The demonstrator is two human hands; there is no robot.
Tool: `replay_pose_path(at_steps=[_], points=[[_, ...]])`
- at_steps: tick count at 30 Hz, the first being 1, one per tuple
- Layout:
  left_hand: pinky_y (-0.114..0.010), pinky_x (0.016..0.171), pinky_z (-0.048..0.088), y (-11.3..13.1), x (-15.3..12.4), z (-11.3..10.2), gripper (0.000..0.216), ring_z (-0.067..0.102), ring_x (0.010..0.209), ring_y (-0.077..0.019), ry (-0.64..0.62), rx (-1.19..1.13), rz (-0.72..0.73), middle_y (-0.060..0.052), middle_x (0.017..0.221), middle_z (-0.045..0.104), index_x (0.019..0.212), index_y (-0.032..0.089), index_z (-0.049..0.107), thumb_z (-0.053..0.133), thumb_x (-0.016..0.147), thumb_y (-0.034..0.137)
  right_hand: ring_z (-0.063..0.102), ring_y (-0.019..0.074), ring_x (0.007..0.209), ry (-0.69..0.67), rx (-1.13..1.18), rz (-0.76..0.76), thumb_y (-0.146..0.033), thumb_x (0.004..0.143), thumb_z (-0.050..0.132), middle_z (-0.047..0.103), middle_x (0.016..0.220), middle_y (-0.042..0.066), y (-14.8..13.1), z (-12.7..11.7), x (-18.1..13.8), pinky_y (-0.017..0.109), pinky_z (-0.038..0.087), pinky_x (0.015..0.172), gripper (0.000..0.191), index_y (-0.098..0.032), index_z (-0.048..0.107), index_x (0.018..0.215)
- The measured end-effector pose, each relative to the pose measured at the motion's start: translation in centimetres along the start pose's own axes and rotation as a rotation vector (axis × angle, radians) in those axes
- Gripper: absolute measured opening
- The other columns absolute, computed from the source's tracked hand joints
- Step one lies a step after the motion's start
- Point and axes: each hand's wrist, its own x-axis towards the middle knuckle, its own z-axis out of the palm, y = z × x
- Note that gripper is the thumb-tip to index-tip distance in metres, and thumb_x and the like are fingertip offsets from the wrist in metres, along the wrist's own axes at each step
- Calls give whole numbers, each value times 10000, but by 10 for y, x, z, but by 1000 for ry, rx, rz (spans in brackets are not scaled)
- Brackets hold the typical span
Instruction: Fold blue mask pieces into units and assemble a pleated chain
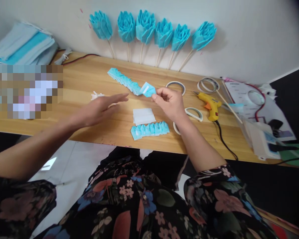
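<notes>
Over the table, we've got the right hand: thumb and forefinger pinched on a folded blue piece, other fingers curled. We centre our clock on that piece. White patch on its upper face. It meets the near end of a pleated strip running to 10 o'clock; joined or just overlapping, we can't tell. At 8 we have the left hand, a bit blurred, fingers stretched out, nothing seen in it. Scraps at 9, just beside that hand. White sheets at 6, second strip just past them. Tape at 3, glue gun farther that way. Blue flowers on sticks at 12, by the wall. We judge the step as fitting the piece to the strip's end; the next move seems to call for steady left fingers on the strip and a light right pinch.
</notes>
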Motion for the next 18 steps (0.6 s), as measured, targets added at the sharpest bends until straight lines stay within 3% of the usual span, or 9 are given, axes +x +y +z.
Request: replay_pose_path(at_steps=[4,8,11,13,15,18], points=[[-539,1296,222,-8,-23,17,634,406,1524,-305,-170,184,120,-161,1629,427,1569,151,421,367,1061,528,533,117,648,-13,-7,23,-326,867,653,638,690,-22,-2,1,-1,286,413,640,173,-209,639,740],[-582,1297,172,-28,-37,11,704,407,1520,-341,-21,391,-8,-177,1621,439,1557,153,434,272,1053,618,534,119,655,-7,-3,22,-325,861,648,635,689,-24,-3,2,-1,287,412,650,170,-210,627,737],[-592,1283,212,-29,-34,-5,658,478,1469,-341,112,424,-120,-157,1579,510,1490,135,516,241,1076,567,521,117,639,-9,12,33,-340,851,654,622,682,-22,-3,3,-2,292,396,642,181,-204,628,735],[-576,1277,245,-20,-23,-12,596,473,1464,-349,246,366,-121,-136,1567,531,1428,107,578,355,1070,528,511,114,629,-22,11,51,-359,849,658,614,677,-23,-4,3,-3,293,386,636,198,-204,622,732],[-502,1223,375,-6,-7,-12,556,526,1412,-317,331,197,-89,-69,1512,596,1384,162,634,460,1033,556,503,112,626,-35,12,68,-375,850,660,603,667,-27,-5,2,-3,291,385,634,216,-205,612,724],[-458,1111,488,12,25,-1,453,637,1277,-288,326,-108,-92,-72,1366,706,1270,215,720,561,979,524,511,112,641,-51,54,85,-395,848,661,602,677,-25,-7,1,-1,281,400,638,227,-203,623,734]])
